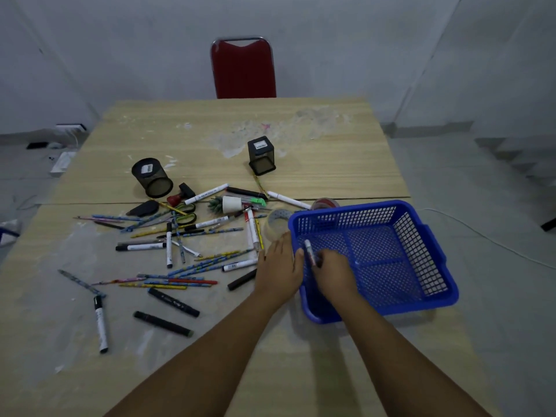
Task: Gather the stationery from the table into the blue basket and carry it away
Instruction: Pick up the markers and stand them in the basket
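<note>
Blue basket [391, 236] sits at table's [301, 145] right edge, tilted. Right hand [334, 272] inside basket's near-left corner, fingers pinching a white marker [310, 251]. Left hand [278, 269] just left of basket, fingers straight, flat against its wall. Pens, pencils, markers scattered left of basket. Clear tape roll [276, 225] touching basket's far-left corner.

- The blue basket [391, 254] is a mesh plastic tray with low walls; it stands at the right edge of the table.
- One white marker [310, 251] is tilted over the near-left corner of the basket.
- Many pens, pencils and markers [180, 251] lie scattered flat on the table, left of the basket.
- A clear tape roll [276, 225] lies just beside the far-left corner of the basket.
</note>
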